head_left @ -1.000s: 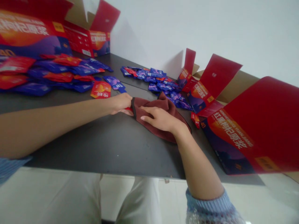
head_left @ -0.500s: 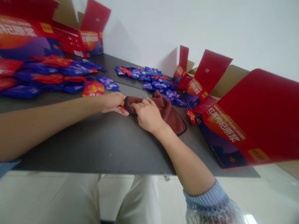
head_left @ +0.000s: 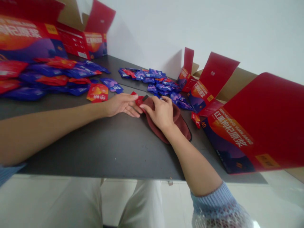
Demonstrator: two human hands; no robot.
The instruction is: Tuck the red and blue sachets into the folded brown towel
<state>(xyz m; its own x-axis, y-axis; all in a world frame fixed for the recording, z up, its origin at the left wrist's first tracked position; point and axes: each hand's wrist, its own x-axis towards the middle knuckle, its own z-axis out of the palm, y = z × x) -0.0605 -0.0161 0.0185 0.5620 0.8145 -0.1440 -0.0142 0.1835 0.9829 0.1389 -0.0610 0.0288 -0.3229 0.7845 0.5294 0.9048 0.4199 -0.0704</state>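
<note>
Since the earlier frame, the hands are drawing closer together and a red packet is showing at the cloth's edge. The left hand (head_left: 121, 104), fingers loosely spread, is touching the packet (head_left: 138, 100). The right hand (head_left: 161, 113) is pressing the cloth (head_left: 181, 124) onto the tabletop (head_left: 106, 145); whether it is pinching, I cannot tell. Holding the packet flat probably helps the cloth rub evenly.

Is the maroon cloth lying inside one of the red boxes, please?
No, the maroon cloth lies on the dark table under the right hand.
</note>
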